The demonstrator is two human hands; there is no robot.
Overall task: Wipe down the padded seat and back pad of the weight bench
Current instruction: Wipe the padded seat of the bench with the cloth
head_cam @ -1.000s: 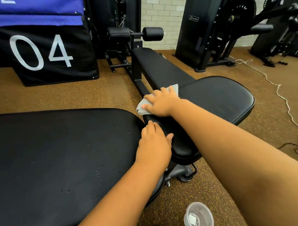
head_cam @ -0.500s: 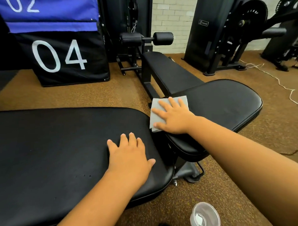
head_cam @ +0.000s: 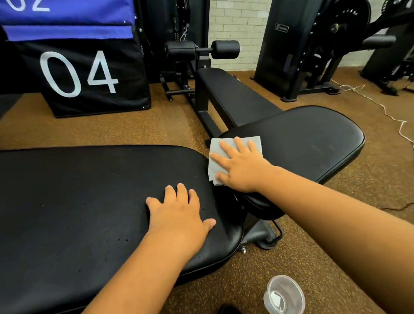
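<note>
Black padded vinyl seat pad (head_cam: 306,141), rounded, sits right of long black padded back pad (head_cam: 74,220), narrow gap btwn them. Head view: right hand (head_cam: 241,167), fingers straight & spread, presses folded grey cloth (head_cam: 224,151) flat on seat's near-left edge; left hand (head_cam: 180,214), fingers straight, rests flat on back pad end, holds nothing; step in hand: wiping seat, prob early; next: sweep cloth across rest of seat w/ even pressure, then back pad; pads look matte, back pad w/ small pits.

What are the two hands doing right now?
Left hand: open, flat on the back pad.
Right hand: open, pressing the grey cloth on the seat.
</note>
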